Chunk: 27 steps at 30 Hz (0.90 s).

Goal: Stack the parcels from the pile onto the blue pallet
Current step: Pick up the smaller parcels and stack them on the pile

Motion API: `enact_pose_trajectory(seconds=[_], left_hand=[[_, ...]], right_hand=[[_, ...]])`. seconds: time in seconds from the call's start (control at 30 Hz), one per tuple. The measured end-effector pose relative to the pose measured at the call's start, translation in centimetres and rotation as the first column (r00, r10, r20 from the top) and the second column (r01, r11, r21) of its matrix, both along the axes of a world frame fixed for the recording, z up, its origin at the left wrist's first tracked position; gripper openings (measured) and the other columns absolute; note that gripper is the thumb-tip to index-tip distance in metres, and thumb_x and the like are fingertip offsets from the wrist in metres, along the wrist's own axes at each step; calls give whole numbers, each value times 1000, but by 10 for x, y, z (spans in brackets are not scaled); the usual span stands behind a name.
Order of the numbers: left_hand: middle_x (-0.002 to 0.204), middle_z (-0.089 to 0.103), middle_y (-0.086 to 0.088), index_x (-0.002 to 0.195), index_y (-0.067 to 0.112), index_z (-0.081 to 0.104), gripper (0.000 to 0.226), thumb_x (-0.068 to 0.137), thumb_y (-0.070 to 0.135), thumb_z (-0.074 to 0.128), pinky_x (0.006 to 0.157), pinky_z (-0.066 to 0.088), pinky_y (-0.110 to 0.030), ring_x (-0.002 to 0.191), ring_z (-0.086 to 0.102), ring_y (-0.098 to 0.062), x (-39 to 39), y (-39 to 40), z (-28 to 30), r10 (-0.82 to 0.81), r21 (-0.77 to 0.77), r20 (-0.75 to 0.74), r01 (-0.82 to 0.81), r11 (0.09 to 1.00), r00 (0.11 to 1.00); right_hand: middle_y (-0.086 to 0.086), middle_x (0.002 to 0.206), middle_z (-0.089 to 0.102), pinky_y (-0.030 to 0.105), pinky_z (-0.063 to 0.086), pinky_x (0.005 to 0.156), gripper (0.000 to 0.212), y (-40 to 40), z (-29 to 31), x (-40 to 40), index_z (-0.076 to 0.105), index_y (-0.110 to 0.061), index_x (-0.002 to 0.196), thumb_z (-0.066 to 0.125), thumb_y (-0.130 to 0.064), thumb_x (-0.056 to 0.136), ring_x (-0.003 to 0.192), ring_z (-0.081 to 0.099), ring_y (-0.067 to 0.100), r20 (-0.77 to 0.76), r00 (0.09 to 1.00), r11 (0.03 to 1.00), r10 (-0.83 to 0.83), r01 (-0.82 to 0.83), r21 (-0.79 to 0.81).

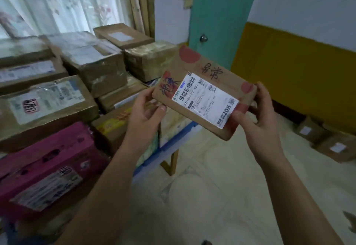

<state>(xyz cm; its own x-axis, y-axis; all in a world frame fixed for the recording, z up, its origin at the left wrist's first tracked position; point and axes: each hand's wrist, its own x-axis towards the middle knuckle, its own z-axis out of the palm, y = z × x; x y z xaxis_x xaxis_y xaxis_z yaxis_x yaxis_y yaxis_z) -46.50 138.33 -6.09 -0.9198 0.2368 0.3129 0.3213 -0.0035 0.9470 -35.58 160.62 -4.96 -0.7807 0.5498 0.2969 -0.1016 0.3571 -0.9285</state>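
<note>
I hold a flat brown cardboard parcel (204,92) with a white shipping label, red dots and handwritten marks, tilted in the air at centre. My left hand (148,110) grips its left edge, thumb on top. My right hand (258,114) grips its right end. To the left, several taped brown parcels (92,60) and a pink box (50,160) are stacked on the blue pallet (173,144), whose edge shows below the stack. The held parcel hangs over the stack's right corner.
Two small brown parcels (327,140) lie on the pale floor at the right, by a yellow wall panel (300,75). A teal door (219,17) stands behind. A curtained window (57,4) is behind the stack. A wooden leg (172,162) stands under the pallet edge.
</note>
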Motion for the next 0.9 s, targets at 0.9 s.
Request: enact_pose_trajectory(seconds=[0.9], left_hand=[[118, 61, 18, 125, 37, 47, 50, 87, 23, 77, 87, 59, -32, 105, 64, 2, -133, 102, -26, 625, -337, 46, -577, 744, 779]], right_hand=[[-9, 123, 54, 4, 47, 58, 58, 109, -8, -377, 44, -23, 149, 69, -17, 96, 96, 56, -6, 248, 723, 749, 645, -663, -15]])
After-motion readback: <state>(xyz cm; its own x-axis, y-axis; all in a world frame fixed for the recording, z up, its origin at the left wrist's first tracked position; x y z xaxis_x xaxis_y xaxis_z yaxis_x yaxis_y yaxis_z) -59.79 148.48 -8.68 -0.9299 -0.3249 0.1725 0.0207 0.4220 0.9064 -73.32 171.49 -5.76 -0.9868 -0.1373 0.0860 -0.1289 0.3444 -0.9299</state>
